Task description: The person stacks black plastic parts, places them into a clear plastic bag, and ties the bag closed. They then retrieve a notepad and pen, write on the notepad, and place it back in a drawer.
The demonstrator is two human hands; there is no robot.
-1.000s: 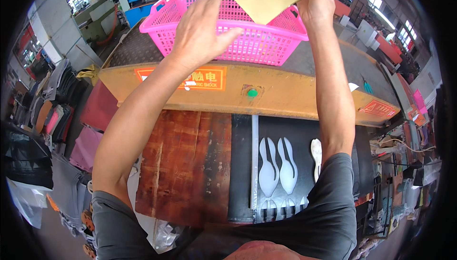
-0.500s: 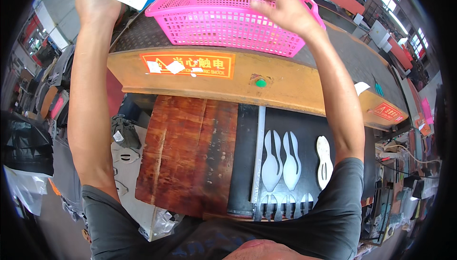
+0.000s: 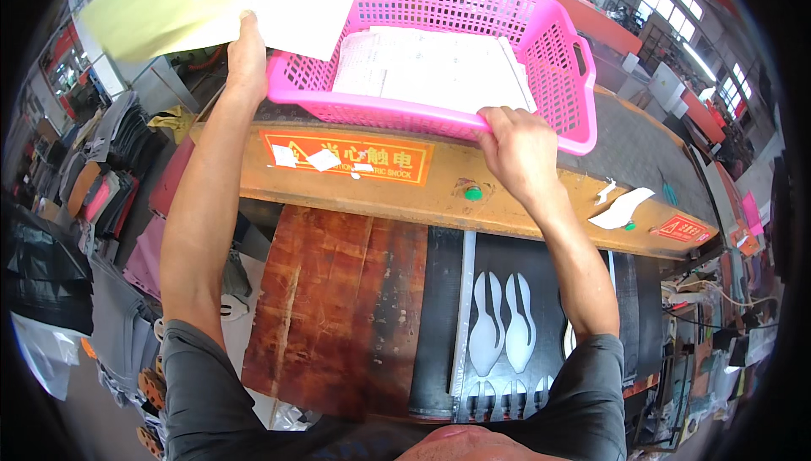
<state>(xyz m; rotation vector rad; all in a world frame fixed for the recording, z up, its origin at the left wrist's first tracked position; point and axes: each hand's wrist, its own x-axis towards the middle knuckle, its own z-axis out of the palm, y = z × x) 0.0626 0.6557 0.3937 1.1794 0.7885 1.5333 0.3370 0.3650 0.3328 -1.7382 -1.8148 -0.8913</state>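
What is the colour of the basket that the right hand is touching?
The basket is bright pink; it shows best in the head view.

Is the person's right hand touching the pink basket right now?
Touching. In the head view, the right hand grips the pink basket by its near rim, bent over the edge.

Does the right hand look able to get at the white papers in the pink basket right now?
Probably yes: the right hand is at the near rim of the pink basket, close beside the white papers, and nothing appears to cover them from above.
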